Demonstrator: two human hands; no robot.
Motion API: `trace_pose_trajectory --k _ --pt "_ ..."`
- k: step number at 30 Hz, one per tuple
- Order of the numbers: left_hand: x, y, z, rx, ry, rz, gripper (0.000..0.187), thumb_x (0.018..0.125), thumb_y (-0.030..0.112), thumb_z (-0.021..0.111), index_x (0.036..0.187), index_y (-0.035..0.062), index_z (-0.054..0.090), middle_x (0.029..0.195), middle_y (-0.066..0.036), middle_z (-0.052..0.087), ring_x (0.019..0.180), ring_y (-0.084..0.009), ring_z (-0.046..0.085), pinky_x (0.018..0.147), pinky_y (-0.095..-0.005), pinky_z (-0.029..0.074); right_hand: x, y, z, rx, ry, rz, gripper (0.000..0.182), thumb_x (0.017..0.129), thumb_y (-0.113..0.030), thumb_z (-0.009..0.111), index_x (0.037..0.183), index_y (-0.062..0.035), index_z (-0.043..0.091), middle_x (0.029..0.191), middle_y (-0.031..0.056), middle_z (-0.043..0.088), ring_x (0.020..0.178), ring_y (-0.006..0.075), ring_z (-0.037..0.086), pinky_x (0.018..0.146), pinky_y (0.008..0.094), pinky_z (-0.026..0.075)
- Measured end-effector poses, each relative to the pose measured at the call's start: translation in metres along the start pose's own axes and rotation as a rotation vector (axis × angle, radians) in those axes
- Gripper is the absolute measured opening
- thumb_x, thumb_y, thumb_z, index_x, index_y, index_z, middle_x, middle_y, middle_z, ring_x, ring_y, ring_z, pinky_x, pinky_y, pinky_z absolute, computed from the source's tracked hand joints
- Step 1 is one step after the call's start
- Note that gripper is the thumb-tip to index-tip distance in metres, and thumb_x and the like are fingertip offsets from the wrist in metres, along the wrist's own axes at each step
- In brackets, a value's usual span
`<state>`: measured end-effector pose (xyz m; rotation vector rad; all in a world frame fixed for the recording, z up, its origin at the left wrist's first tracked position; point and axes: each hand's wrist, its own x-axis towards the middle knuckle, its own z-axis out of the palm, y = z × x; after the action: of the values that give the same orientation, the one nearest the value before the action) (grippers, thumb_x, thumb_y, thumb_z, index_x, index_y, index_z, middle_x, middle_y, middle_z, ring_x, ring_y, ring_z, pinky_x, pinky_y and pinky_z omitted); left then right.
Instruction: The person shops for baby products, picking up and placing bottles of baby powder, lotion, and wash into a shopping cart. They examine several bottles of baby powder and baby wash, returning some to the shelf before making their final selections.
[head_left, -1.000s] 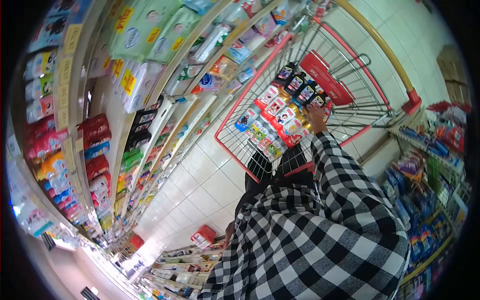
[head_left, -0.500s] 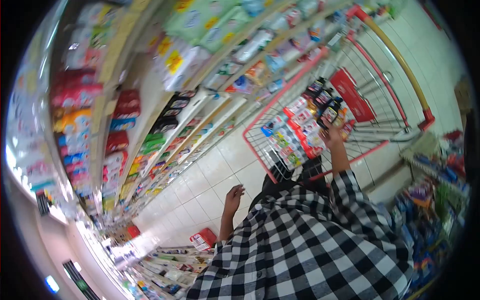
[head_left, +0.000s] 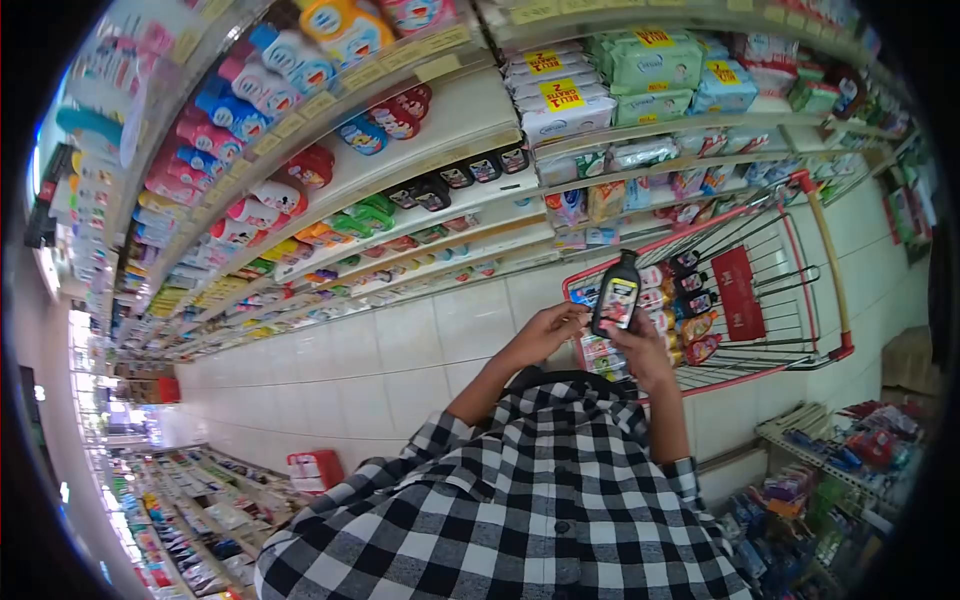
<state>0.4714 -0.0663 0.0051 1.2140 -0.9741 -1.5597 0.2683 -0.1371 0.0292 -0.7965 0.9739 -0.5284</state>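
Observation:
My right hand is closed around the lower part of a black bottle. The bottle stands nearly upright in front of my chest, its cap pointing away from me and its printed label facing up. My left hand is beside the bottle's lower left edge, fingers reaching toward it and loosely bent. Whether the fingertips touch the bottle is hard to see. Behind the bottle is a shopping cart with a red rim, holding several black bottles, orange and red packs and white-and-red packs partly hidden by my hands.
A long shelf with bottles and wipes packs runs along the far side. Tiled floor stretches left between shelves. A red basket sits on the floor at lower left. Low shelves with goods stand at right.
My right hand has lifted a black bottle out of the cart and brought it toward me. My left hand has come up from my side to the bottle. The view has turned toward the shelf.

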Motion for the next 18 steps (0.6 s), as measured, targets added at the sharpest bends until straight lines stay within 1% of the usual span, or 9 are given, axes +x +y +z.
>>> trace_pose_trajectory --k 1,3,6,8,9,10,15,16,18 --pt "-0.004 0.016 -0.003 -0.027 -0.003 0.027 0.035 0.099 0.026 0.052 0.123 0.0012 0.054 0.102 -0.005 0.064 0.095 -0.0136 0.061 0.086 -0.0291 0.048 -0.004 -0.005 0.018 -0.015 -0.034 -0.021 0.047 0.079 -0.013 0.075 0.12 -0.0063 0.053 0.11 0.0035 0.062 0.102 0.0143 0.057 0.088 0.0288 0.043" --pt "-0.023 0.033 -0.016 0.044 0.056 0.05 0.03 0.098 0.025 0.054 0.118 0.0018 0.056 0.096 -0.002 0.063 0.084 -0.0098 0.06 0.076 -0.0261 0.049 -0.005 -0.003 0.054 -0.049 -0.062 -0.064 0.042 0.079 -0.009 0.074 0.116 -0.0058 0.054 0.109 0.004 0.062 0.102 0.0142 0.057 0.089 0.0291 0.043" --pt "-0.045 0.036 -0.041 -0.084 0.113 0.146 0.026 0.095 0.022 0.06 0.111 0.0012 0.057 0.091 -0.002 0.062 0.072 -0.0067 0.057 0.063 -0.023 0.048 -0.011 -0.008 0.104 -0.056 -0.079 -0.122 0.038 0.079 -0.008 0.075 0.11 -0.004 0.054 0.107 0.0059 0.062 0.1 0.0142 0.057 0.089 0.0286 0.044" --pt "-0.063 0.036 -0.062 -0.14 0.083 0.169 0.03 0.093 0.018 0.061 0.116 0.0005 0.053 0.096 -0.003 0.061 0.08 -0.0081 0.058 0.065 -0.0238 0.05 -0.009 -0.001 0.125 -0.124 -0.092 -0.125 0.038 0.079 -0.009 0.076 0.109 -0.0042 0.054 0.106 0.0058 0.062 0.1 0.0141 0.057 0.09 0.029 0.044" --pt "-0.051 0.041 -0.04 -0.134 0.092 0.179 0.032 0.093 0.016 0.062 0.118 0.0001 0.052 0.098 -0.004 0.061 0.084 -0.0086 0.059 0.066 -0.024 0.051 -0.008 -0.015 0.099 -0.166 -0.146 -0.151 0.037 0.079 -0.009 0.076 0.107 -0.0044 0.053 0.105 0.0058 0.062 0.099 0.0141 0.057 0.09 0.0294 0.044" --pt "-0.058 0.043 -0.042 -0.154 0.096 0.184 0.032 0.093 0.016 0.062 0.118 0.0001 0.052 0.098 -0.004 0.061 0.084 -0.0086 0.059 0.066 -0.024 0.051 -0.009 -0.016 0.104 -0.22 -0.169 -0.131 0.039 0.082 -0.006 0.072 0.115 -0.0039 0.052 0.107 0.0047 0.061 0.103 0.0135 0.056 0.092 0.0298 0.043" --pt "-0.091 0.057 -0.071 -0.206 0.145 0.173 0.035 0.09 0.011 0.064 0.119 -0.0016 0.051 0.104 -0.005 0.059 0.087 -0.0093 0.058 0.072 -0.0252 0.052 -0.008 -0.009 0.134 -0.246 -0.263 -0.149 0.035 0.084 -0.007 0.069 0.115 -0.0048 0.053 0.108 0.0038 0.06 0.102 0.0115 0.055 0.092 0.0282 0.041" --pt "-0.066 0.056 -0.04 -0.181 0.151 0.201 0.036 0.089 0.011 0.065 0.12 -0.0013 0.051 0.104 -0.005 0.06 0.087 -0.0096 0.058 0.073 -0.0255 0.052 -0.005 -0.028 0.095 -0.233 -0.266 -0.121 0.036 0.084 -0.012 0.071 0.114 -0.0045 0.053 0.105 0.004 0.061 0.098 0.0115 0.055 0.091 0.0282 0.042" --pt "-0.073 0.055 -0.048 -0.174 0.176 0.207 0.033 0.09 0.01 0.064 0.118 -0.0015 0.052 0.105 -0.006 0.061 0.087 -0.0104 0.059 0.073 -0.0259 0.051 -0.002 -0.031 0.104 -0.274 -0.257 -0.091 0.04 0.085 -0.019 0.072 0.116 -0.0026 0.054 0.102 0.0037 0.062 0.092 0.0108 0.055 0.086 0.0276 0.045"
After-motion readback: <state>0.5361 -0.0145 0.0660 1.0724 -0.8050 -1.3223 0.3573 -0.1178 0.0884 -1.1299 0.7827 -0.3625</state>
